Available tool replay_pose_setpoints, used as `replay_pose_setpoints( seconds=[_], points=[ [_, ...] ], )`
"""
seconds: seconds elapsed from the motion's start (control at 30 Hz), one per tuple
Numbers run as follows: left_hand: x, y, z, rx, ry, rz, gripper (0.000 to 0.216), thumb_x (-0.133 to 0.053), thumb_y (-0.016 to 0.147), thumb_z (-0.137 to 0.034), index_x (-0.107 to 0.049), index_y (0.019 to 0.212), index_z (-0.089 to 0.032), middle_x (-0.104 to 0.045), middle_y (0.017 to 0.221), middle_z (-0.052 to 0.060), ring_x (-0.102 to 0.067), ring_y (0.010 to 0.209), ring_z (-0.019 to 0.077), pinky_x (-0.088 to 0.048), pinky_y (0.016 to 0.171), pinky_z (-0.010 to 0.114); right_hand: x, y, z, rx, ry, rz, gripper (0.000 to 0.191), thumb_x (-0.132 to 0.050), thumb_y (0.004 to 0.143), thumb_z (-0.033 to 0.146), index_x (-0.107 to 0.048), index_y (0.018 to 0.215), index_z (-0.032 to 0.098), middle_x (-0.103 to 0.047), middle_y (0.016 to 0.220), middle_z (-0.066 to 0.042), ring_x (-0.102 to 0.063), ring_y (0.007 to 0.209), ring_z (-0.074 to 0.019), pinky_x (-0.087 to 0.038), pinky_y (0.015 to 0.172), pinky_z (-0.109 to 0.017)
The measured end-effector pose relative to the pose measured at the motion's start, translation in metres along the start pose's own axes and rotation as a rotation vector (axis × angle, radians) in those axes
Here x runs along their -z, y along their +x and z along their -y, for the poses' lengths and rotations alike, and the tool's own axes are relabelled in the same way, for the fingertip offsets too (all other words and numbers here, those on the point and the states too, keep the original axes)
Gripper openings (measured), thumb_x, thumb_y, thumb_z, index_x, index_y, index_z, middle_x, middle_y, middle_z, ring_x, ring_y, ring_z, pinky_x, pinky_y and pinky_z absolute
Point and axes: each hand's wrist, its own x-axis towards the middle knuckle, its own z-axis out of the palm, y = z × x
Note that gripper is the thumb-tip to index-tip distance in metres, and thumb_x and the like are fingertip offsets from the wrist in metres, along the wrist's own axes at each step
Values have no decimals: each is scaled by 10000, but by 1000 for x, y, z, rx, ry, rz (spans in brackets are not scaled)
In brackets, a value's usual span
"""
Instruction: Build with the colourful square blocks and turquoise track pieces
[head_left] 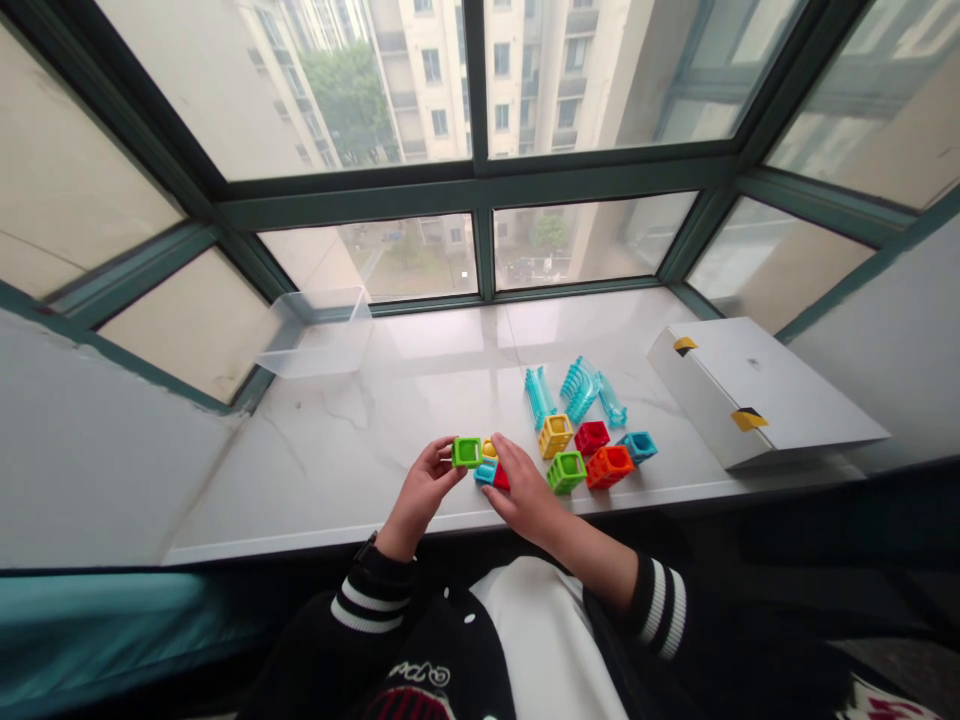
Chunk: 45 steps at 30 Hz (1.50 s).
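Note:
My left hand (420,492) pinches a hollow green toy block (466,453) between thumb and fingers, its open side facing up. Close against its right is a small cluster: a yellow block (489,449), a blue block (486,472) and a red block (502,480). My right hand (531,498) closes round the right side of this cluster, its thumb by the red block and its fingers beside the yellow one. Fingers partly cover the red block. Whether the green block is joined to the cluster, I cannot tell.
Right of my hands stand another yellow block (555,437), green block (566,472), red block (592,437), orange block (609,467) and blue block (637,448). Clear blue track pieces (580,390) lie behind. A transparent bin (319,335) sits left, a white box (780,390) right, windows beyond.

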Motion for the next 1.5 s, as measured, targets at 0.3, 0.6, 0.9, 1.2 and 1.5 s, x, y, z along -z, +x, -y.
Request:
replay_pose_setpoints(
  seconds=[0.3, 0.6, 0.9, 1.2, 1.5],
  points=[
    [-55, 6, -14, -20, -133, 250, 527, -908, 793, -309, -660, 1249, -221, -711, 1084, 49, -721, 1002, 198, -595, 909, 348, 73, -4, 13, 89, -2, -134, 573, -615, 1006, 278, -499, 1568, 279, -636, 1445, -125, -601, 1358, -304, -519, 1162, -503],
    [-105, 15, -20, -93, 27, 379, 623, -886, 801, -308, -602, 1353, -259, -690, 1121, 56, -719, 1002, 200, -602, 940, 394, 138, -25, -11, 51, -82, -134, 490, -641, 958, 203, -614, 1440, 288, -668, 1383, -91, -649, 1290, -286, -548, 1120, -469],
    [-118, 23, 22, -246, 488, 318, 583, -884, 788, -238, -620, 1308, -249, -675, 1327, 102, -675, 1201, 274, -551, 1073, 502, 168, -51, -37, -37, -162, -210, 455, -653, 961, 252, -627, 1414, 285, -686, 1358, -92, -660, 1266, -291, -554, 1101, -461],
    [-130, 28, 48, -251, 514, 335, 639, -894, 786, -320, -614, 1354, -240, -679, 1354, 118, -671, 1225, 307, -537, 1079, 515, 169, -51, -44, -29, -136, -198, 484, -616, 944, 189, -611, 1419, 283, -696, 1381, -88, -643, 1308, -294, -533, 1132, -502],
    [-136, 25, 49, -269, 455, 321, 572, -849, 835, -295, -637, 1366, -270, -679, 1384, 104, -665, 1236, 285, -519, 1104, 500, 158, -48, -48, -12, -113, -145, 453, -621, 930, 173, -658, 1370, 274, -708, 1351, -95, -653, 1295, -291, -538, 1130, -508]
  ],
)
